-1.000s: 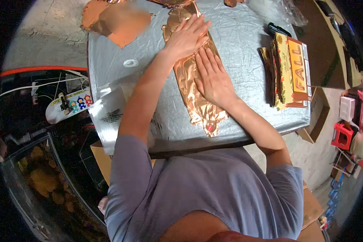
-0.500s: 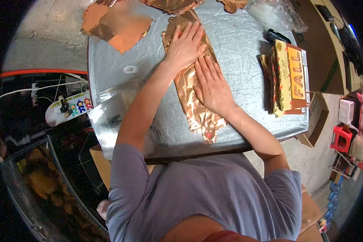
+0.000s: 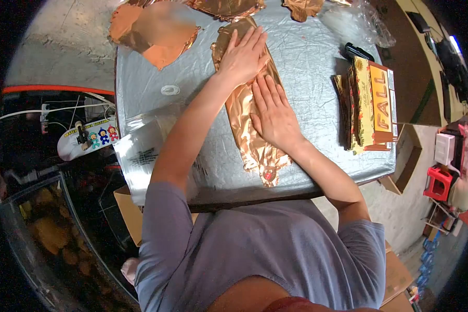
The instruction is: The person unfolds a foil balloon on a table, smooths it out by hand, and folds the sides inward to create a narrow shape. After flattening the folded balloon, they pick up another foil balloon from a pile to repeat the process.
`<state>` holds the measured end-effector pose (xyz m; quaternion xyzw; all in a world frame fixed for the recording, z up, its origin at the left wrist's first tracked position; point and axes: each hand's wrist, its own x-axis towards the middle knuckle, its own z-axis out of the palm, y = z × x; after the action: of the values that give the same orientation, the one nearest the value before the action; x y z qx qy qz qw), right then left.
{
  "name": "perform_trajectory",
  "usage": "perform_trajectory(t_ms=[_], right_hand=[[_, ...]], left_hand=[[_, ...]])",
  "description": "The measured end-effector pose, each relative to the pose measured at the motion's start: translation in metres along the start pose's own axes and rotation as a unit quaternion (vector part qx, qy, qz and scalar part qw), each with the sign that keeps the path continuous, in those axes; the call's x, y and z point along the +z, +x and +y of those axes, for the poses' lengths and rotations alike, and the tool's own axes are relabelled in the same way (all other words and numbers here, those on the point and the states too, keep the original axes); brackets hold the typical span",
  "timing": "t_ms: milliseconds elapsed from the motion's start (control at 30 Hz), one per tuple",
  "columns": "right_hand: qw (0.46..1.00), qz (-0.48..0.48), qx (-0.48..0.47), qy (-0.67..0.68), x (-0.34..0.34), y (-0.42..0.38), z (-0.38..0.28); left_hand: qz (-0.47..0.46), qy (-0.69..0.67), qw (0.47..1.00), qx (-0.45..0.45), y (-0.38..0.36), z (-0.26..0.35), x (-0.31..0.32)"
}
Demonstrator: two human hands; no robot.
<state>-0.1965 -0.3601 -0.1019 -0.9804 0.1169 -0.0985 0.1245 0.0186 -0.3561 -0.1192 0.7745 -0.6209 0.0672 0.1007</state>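
Note:
A shiny copper-coloured foil balloon (image 3: 243,130), folded into a long flat strip, lies lengthwise on the silvery table cover (image 3: 317,99). Its crinkled near end has a small reddish spot. My left hand (image 3: 241,60) presses flat on the strip's far half, fingers stretched out and slightly spread. Just nearer to me, my right hand (image 3: 276,115) rests flat on its right side and middle, fingers extended. The fingertips of my right hand lie close to the left palm. Both hands cover parts of the foil.
More copper foil balloons (image 3: 226,8) lie along the far edge. To the right stands a stack of FALL cards (image 3: 369,104), with a black object (image 3: 359,51) behind it. Clear plastic bags (image 3: 143,151) lie at left by a small white ring (image 3: 170,90). A skateboard (image 3: 88,138) is beyond the left edge.
My hands and the foil strip keep nearly the same places. The whole view has shifted slightly.

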Motion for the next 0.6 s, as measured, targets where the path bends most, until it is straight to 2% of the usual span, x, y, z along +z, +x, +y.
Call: perform_trajectory(t_ms=[433, 500, 600], right_hand=[[0.999, 0.018, -0.004, 0.034, -0.002, 0.002, 0.001], [0.991, 0.023, 0.006, 0.131, -0.012, 0.005, 0.004], [0.987, 0.072, 0.018, 0.144, -0.037, 0.016, 0.014]], left_hand=[[0.05, -0.041, 0.998, -0.011, -0.005, -0.002, 0.021], [0.05, -0.038, 0.998, -0.011, -0.006, -0.003, 0.018], [0.075, -0.055, 0.996, -0.003, -0.007, 0.001, -0.002]])
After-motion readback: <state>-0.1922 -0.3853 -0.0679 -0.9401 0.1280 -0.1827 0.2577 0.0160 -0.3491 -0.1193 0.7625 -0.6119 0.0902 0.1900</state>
